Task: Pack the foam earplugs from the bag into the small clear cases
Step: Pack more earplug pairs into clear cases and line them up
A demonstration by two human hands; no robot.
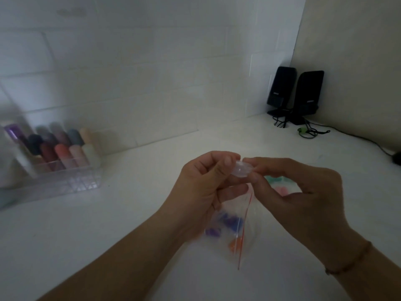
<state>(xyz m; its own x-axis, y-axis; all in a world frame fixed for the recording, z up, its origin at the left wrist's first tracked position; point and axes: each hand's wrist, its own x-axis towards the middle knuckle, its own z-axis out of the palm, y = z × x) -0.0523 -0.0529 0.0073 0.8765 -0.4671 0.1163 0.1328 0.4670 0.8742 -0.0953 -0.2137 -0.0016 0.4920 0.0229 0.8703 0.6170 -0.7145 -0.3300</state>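
Bag (233, 231) of earplugs (230, 220) lies nearest, at 6 o'clock. Left hand (204, 187) and right hand (303, 192) pinch one clear case (242, 169); I judge opening next.

A small clear case (241, 169) is pinched between the left hand (206, 187) and the right hand (303, 192) above a white table (108, 224). A clear bag (234, 227) with a red strip is seen under the hands, and blue, purple and orange earplugs (230, 222) are seen inside it. A clear organizer (54, 170) is placed at the left, and two black speakers (295, 94) are placed in the far corner.
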